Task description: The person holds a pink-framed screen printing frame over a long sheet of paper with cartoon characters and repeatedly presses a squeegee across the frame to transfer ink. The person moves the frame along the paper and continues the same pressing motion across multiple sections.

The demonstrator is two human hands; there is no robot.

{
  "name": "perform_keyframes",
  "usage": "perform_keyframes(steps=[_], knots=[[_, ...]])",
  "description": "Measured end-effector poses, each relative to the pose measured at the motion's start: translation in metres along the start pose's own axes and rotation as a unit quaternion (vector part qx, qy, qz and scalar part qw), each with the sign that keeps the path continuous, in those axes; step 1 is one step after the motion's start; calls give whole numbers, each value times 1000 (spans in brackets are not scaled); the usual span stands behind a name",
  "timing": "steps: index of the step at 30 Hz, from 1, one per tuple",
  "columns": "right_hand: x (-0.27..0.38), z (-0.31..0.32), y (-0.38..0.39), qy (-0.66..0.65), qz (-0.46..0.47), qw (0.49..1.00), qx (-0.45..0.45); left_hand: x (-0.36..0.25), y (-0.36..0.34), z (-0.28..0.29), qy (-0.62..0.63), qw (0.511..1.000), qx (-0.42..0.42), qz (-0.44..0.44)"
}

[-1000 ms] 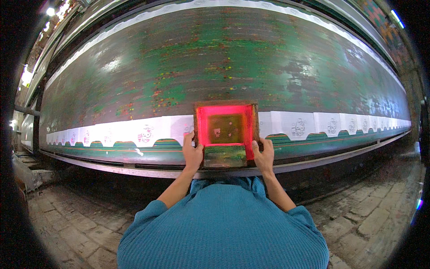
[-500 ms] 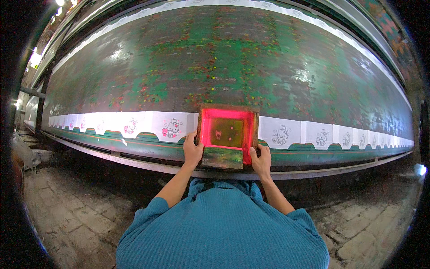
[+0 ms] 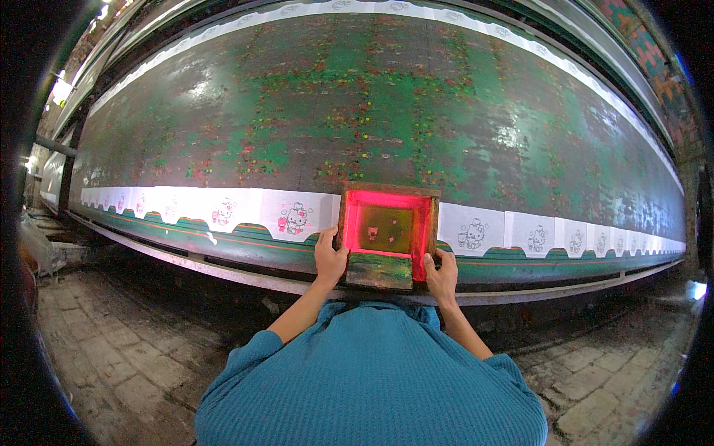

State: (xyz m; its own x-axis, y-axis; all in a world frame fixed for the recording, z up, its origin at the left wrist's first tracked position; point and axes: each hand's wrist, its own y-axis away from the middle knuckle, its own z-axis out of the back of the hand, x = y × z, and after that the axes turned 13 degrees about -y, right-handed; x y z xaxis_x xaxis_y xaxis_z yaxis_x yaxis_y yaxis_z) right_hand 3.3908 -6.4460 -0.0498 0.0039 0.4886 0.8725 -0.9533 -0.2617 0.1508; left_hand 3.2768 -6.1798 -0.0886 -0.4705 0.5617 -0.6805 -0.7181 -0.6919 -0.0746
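Note:
A small wooden screen-printing frame (image 3: pixel 390 188) lies over the near strip of white printed pieces. Bright pink ink coats its inner walls, and its yellow-green mesh (image 3: pixel 383 229) shows small pink shapes. My left hand (image 3: pixel 329 258) is closed on the frame's left side near the front corner. Opposite it, my right hand (image 3: pixel 442 275) grips the right side, thumb toward the inner edge. Left of the frame, a white piece (image 3: pixel 316 210) carries a cartoon cat with pink parts. To the right, another white piece (image 3: pixel 491 223) bears the outline in dark lines only. Whatever lies beneath the frame is hidden.
A long table (image 3: pixel 297 126), stained green and brown with specks of ink, stretches far to both sides. Another white strip (image 3: pixel 387 9) follows its far edge. A metal rail (image 3: pixel 520 295) runs along the near side, above a brick floor (image 3: pixel 111 364).
The view has shifted slightly, so frame, hands and white pieces all appear a little lower and farther right. Both hands keep their hold, and the frame stays between the same two pieces.

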Motion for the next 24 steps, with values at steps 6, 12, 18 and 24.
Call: perform_keyframes(steps=[6, 12, 18, 24], knots=[[-3, -4, 2, -2, 22, 1000, -21, -1, -1, 1, 15, 1000, -8, -22], [-4, -5, 2, 3, 14, 1000, -27, -2, -1, 2, 24, 999, -12, -36], [-8, -7, 2, 6, 25, 999, -30, 0, -1, 1, 16, 999, -10, -36], [-26, -16, -3, -85, 44, 991, -91, 0, -2, 0, 18, 998, -21, -49]])
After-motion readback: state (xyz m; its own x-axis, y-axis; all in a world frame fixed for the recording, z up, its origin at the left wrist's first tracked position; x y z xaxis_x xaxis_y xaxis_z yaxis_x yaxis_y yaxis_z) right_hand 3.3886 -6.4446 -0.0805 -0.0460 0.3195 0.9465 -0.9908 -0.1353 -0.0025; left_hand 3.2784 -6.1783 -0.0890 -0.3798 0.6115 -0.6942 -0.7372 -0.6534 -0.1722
